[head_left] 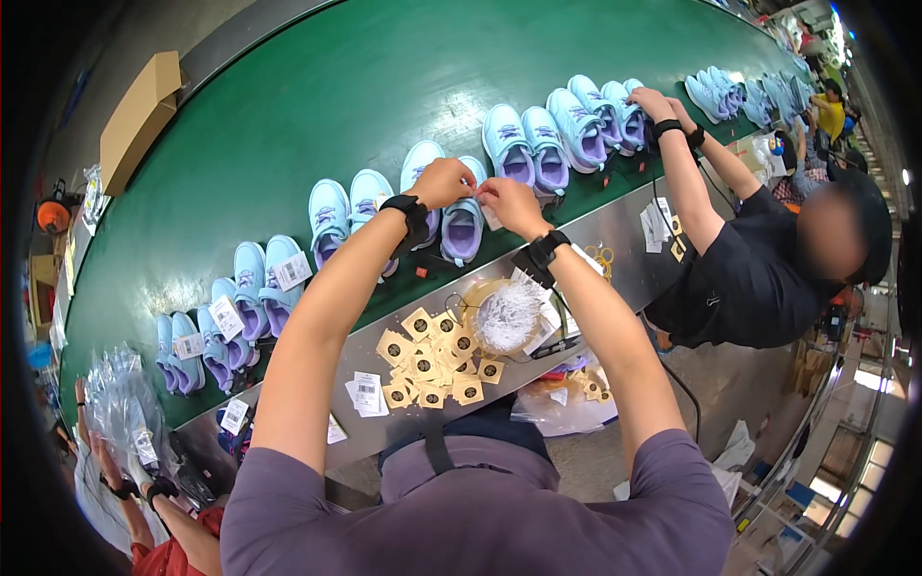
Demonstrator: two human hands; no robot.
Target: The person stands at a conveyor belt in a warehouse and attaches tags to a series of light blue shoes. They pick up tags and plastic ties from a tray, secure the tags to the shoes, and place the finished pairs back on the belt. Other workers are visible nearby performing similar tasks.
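Shoe at hand: pale blue shoe with lavender lining (463,235), on the near edge of the green tabletop (384,86), just beyond the metal ledge (626,226).
Long axis: runs roughly away from the wearer; heel and opening toward the body, toe pointing away.
Bearing from grip: opening lies below the meeting fingertips in view, on the wearer's side; toe end partly hidden by the left hand.
Left hand (448,182): above the lace area, fingers curled, thumb and fingertips drawn close; contents, if any, cannot be told.
Right hand (515,205): just right of the shoe, fingertips bent inward in a near pinch; any fine item between them cannot be made out.
Nearer hand: left, over the upper; right reaches in from the side.
Left neighbour: matching shoe (423,158), partly behind the left hand and wrist.
Right neighbour: pair of like shoes (547,158), near the right hand.
Ledge: heap of cream square tags (427,365); white string bundle (506,319) beside it.
Far right: co-worker's hands (655,104) at another shoe.
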